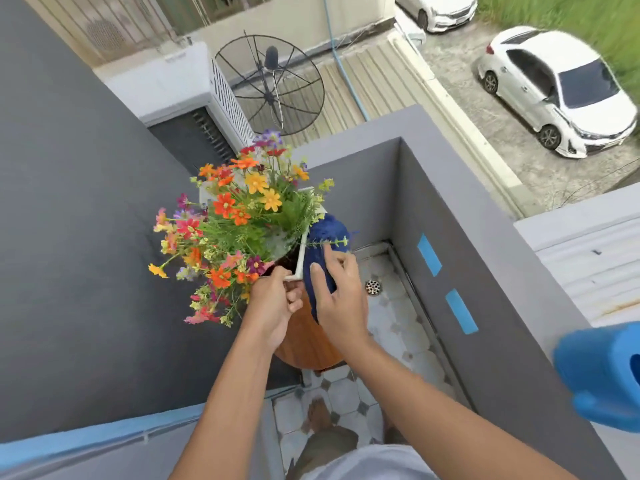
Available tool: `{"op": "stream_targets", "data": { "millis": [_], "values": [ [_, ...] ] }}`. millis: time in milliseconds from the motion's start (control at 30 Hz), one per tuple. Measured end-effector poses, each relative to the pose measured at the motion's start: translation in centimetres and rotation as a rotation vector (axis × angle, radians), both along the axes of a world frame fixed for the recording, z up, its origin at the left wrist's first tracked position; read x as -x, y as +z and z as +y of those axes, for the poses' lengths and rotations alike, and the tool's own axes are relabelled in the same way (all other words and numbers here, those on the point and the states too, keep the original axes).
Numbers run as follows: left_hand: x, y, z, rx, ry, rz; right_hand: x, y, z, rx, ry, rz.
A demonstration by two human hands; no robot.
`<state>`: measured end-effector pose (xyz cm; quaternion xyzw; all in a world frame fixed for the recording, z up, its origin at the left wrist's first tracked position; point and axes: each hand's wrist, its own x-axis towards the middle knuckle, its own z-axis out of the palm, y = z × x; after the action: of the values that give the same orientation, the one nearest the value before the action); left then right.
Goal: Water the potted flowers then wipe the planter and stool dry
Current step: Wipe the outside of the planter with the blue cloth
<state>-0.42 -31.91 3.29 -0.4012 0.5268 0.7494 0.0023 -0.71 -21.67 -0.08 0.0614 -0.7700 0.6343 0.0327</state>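
A white square planter (300, 258) full of orange, yellow, pink and purple flowers (239, 216) stands on a round wooden stool (304, 341). My left hand (273, 303) grips the planter's near corner. My right hand (341, 296) presses a dark blue cloth (325, 244) against the planter's right side. A blue watering can (602, 372) rests on top of the grey parapet wall at the right edge, partly cut off by the frame.
The stool stands in a narrow balcony corner between a dark grey wall (69, 237) and a grey parapet (467, 271) with two blue tape strips. A floor drain (373, 287) lies in the tiled floor. Beyond are a satellite dish (270, 84) and parked white cars (557, 91).
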Motion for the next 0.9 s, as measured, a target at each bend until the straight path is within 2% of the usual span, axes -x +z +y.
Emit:
{"op": "stream_targets", "data": {
  "millis": [67, 167, 267, 333, 467, 600, 700, 800, 900],
  "values": [
    [0.2, 1.0, 0.2, 0.029, -0.046, 0.02, -0.4, 0.7, 0.3, 0.019, -0.019, 0.051],
    [0.5, 2.3, 1.3, 0.074, -0.087, 0.03, 3.2, 2.2, -0.1, 0.038, -0.112, 0.066],
    [-0.1, 3.4, 2.5, 0.102, -0.13, 0.017, 9.7, 3.6, 0.6, 0.015, -0.243, 0.001],
    [-0.3, 4.2, 3.4, 0.112, -0.149, 0.027, 12.3, 4.2, 1.2, 0.032, -0.242, -0.052],
    [1.6, 4.6, 3.2, 0.064, -0.089, 0.048, 9.4, 5.4, 1.2, -0.011, -0.14, 0.089],
    [2.7, 5.3, 1.8, 0.007, -0.047, 0.094, 3.1, 3.5, 1.9, -0.033, -0.032, 0.192],
    [2.4, 6.0, 1.5, -0.008, -0.073, 0.088, 2.1, 0.9, 2.8, -0.082, -0.056, 0.091],
    [2.0, 6.2, 2.1, 0.006, -0.083, 0.082, 4.5, 0.4, 3.2, -0.045, -0.149, -0.059],
    [2.0, 6.3, 2.9, 0.076, -0.098, 0.073, 5.5, 3.1, 2.9, 0.046, -0.185, -0.018]
  ]
}}
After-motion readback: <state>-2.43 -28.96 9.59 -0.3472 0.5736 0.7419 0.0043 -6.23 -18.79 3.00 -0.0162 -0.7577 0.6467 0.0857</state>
